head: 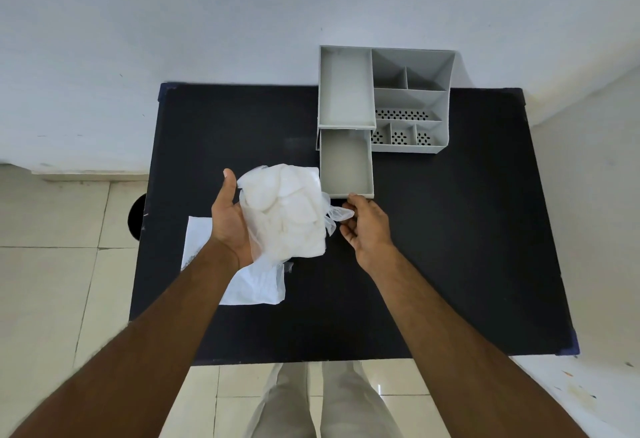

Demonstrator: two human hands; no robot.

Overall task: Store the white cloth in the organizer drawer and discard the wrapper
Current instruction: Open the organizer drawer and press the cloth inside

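My left hand [228, 219] holds a folded white cloth [289, 216] inside a thin clear plastic wrapper, a little above the black table. My right hand [363, 226] pinches the wrapper's loose end [337, 214] at the cloth's right side. Just beyond my right hand, the grey organizer's drawer [346, 164] is pulled out toward me and holds nothing. The grey organizer [412, 101] stands at the table's far edge against the wall.
A white sheet or bag [249, 281] lies flat on the black table [450, 247] under my left wrist. A dark round object [136, 217] sits on the tiled floor left of the table. My legs stand at the table's near edge.
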